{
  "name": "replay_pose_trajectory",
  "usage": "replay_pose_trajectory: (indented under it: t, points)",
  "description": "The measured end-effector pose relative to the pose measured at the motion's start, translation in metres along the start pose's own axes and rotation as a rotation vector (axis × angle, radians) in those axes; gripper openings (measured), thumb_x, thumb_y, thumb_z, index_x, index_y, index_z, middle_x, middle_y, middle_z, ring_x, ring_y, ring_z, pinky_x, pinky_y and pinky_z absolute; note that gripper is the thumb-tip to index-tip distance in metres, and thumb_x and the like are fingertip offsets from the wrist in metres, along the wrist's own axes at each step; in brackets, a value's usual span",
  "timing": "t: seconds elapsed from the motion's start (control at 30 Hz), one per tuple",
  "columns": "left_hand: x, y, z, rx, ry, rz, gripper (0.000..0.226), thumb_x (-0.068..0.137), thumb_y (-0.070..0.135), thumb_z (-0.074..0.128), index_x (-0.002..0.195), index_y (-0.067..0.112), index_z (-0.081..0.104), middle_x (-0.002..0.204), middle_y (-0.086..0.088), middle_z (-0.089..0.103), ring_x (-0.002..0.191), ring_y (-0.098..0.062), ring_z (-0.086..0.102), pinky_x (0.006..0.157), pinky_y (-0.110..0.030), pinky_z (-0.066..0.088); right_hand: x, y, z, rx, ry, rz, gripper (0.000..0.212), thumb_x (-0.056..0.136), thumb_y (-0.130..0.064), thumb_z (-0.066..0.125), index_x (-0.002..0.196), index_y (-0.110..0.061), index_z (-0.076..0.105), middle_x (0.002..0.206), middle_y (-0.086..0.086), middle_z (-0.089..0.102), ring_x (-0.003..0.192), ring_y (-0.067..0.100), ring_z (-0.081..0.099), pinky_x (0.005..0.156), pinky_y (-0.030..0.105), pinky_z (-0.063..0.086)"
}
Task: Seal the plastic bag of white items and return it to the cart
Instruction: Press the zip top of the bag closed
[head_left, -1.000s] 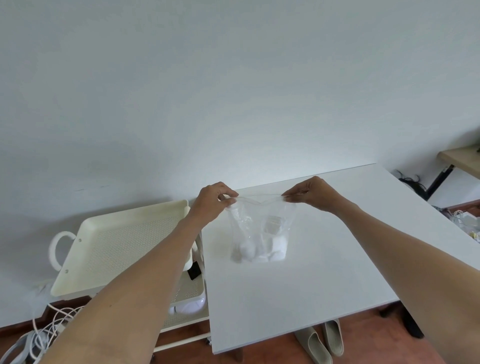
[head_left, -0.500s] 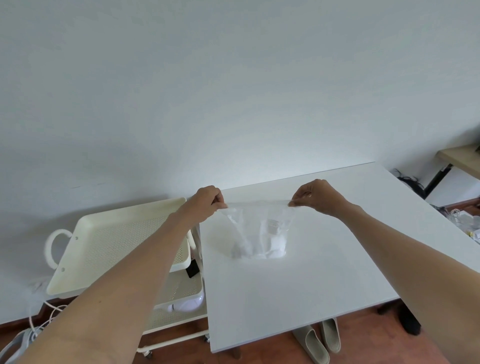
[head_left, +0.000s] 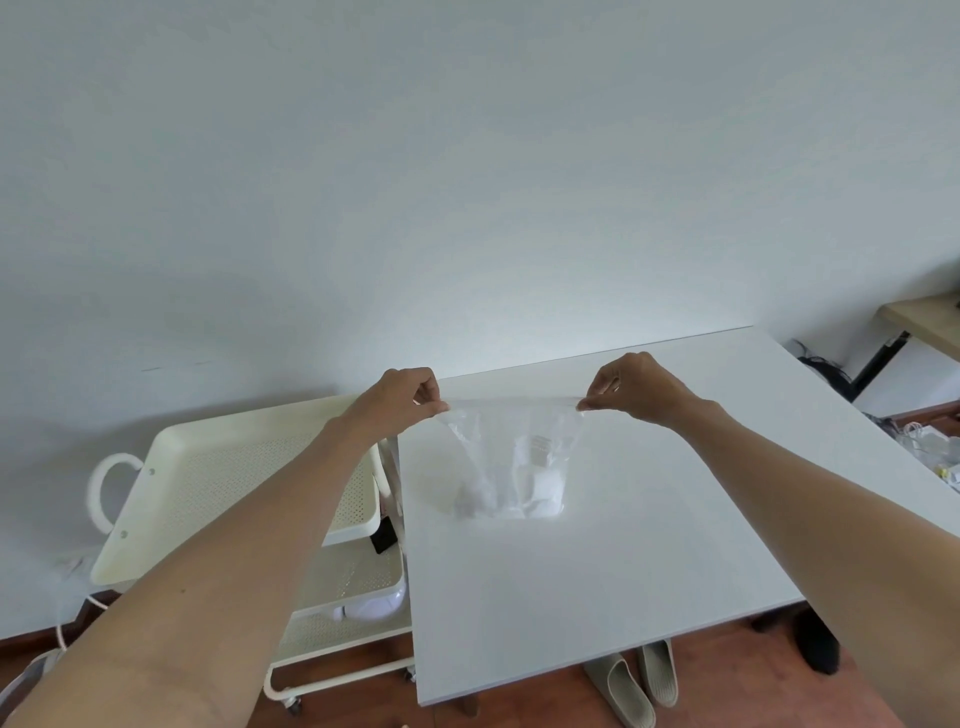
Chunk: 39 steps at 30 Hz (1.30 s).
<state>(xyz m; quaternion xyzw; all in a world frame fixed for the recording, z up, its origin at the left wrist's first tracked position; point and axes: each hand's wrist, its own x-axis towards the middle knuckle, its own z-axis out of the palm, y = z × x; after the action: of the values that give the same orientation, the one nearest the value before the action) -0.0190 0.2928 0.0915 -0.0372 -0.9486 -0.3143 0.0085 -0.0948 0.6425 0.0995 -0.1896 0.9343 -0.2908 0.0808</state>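
A clear plastic bag (head_left: 511, 457) with several white items in its bottom stands on the white table (head_left: 597, 571). Its top edge is stretched taut between my two hands. My left hand (head_left: 402, 400) pinches the bag's left top corner. My right hand (head_left: 631, 389) pinches the right top corner. The cream cart (head_left: 171, 499) stands just left of the table, its perforated top tray bare.
The cart's lower shelf holds a white object (head_left: 371, 608). Cables (head_left: 67, 623) lie on the floor at the left. A pair of slippers (head_left: 636, 686) sits under the table's front edge. Cluttered cables and a wooden desk (head_left: 919, 322) are at the far right.
My hands have moved apart, the left one further left, pulling the bag's top edge out straight and wide. The bag's bottom has stayed on the table.
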Motion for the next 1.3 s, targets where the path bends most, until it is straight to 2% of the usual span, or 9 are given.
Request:
replay_pose_trajectory:
  t: [0.07,0.2,0.33,0.53,0.73,0.9,1.07,1.2,1.3]
  points:
    - [0.0,0.0,0.006,-0.092,0.016,-0.062,0.021,0.084,0.026,0.076,0.082,0.013,0.06,0.08,-0.006,0.072,0.077,-0.019,0.071,0.078,-0.037,0.056,0.002,0.0,0.002,0.027,0.003,0.01,0.019,0.076,-0.034,0.089,0.076,-0.018,0.078,0.075,-0.007,0.075,0.069,0.003,0.065,0.058,0.013,0.045]
    - [0.0,0.001,0.008,-0.234,0.042,-0.081,0.018,0.083,0.014,0.074,0.087,0.009,0.057,0.082,-0.01,0.075,0.078,-0.024,0.073,0.08,-0.042,0.06,0.002,0.004,0.001,0.126,-0.003,0.016,0.01,0.078,-0.016,0.086,0.077,-0.015,0.076,0.075,-0.001,0.078,0.07,0.011,0.069,0.068,0.03,0.054]
    - [0.0,0.006,0.01,-0.252,0.06,-0.054,0.019,0.086,0.01,0.069,0.094,0.014,0.052,0.082,-0.002,0.075,0.068,-0.014,0.069,0.071,-0.029,0.057,0.002,0.01,0.001,0.165,0.018,0.001,0.014,0.08,-0.006,0.079,0.084,-0.014,0.068,0.075,0.002,0.078,0.069,0.013,0.072,0.069,0.031,0.055]
    - [0.001,0.008,0.015,-0.246,0.03,-0.06,0.022,0.084,0.011,0.074,0.098,0.016,0.057,0.084,-0.001,0.074,0.068,-0.016,0.068,0.079,-0.039,0.056,0.003,0.016,0.006,0.175,0.012,0.016,0.02,0.083,-0.007,0.076,0.091,-0.019,0.063,0.079,0.0,0.078,0.073,0.014,0.072,0.073,0.034,0.056]
    - [0.0,0.009,0.016,-0.226,0.063,-0.067,0.021,0.081,0.012,0.076,0.092,0.022,0.061,0.078,0.005,0.074,0.073,-0.016,0.068,0.083,-0.043,0.055,0.006,0.018,0.01,0.151,0.018,0.018,0.02,0.085,-0.011,0.076,0.091,-0.024,0.063,0.08,-0.005,0.077,0.073,0.007,0.071,0.064,0.025,0.051]
    - [0.001,0.009,0.014,-0.217,0.076,-0.078,0.026,0.076,0.011,0.08,0.083,0.022,0.058,0.075,0.004,0.073,0.071,-0.013,0.069,0.081,-0.041,0.055,0.008,0.02,0.013,0.171,-0.028,0.011,0.02,0.088,-0.02,0.078,0.106,-0.015,0.071,0.082,0.003,0.079,0.075,0.015,0.074,0.079,0.031,0.058]
    - [0.001,0.004,0.019,-0.291,0.118,-0.111,0.026,0.079,0.012,0.077,0.095,0.023,0.06,0.079,0.004,0.071,0.072,-0.009,0.065,0.076,-0.032,0.053,0.009,0.022,0.013,0.108,-0.059,0.06,0.016,0.087,-0.034,0.08,0.085,-0.018,0.078,0.076,-0.002,0.077,0.063,0.004,0.069,0.064,0.021,0.051]
    - [0.002,0.003,0.022,-0.345,0.117,-0.147,0.028,0.083,0.009,0.074,0.107,0.017,0.061,0.088,0.0,0.071,0.078,-0.015,0.066,0.079,-0.034,0.054,0.011,0.019,0.01,0.081,-0.061,0.045,0.015,0.09,-0.027,0.076,0.085,-0.014,0.079,0.075,0.0,0.075,0.066,0.009,0.065,0.067,0.022,0.049]
    - [0.002,0.002,0.022,-0.378,0.144,-0.156,0.024,0.085,0.001,0.07,0.105,0.011,0.062,0.086,-0.003,0.069,0.078,-0.019,0.065,0.079,-0.038,0.055,0.011,0.019,0.011,0.091,-0.046,0.049,0.015,0.089,-0.027,0.078,0.083,-0.014,0.08,0.072,-0.003,0.075,0.067,0.008,0.068,0.067,0.019,0.05]
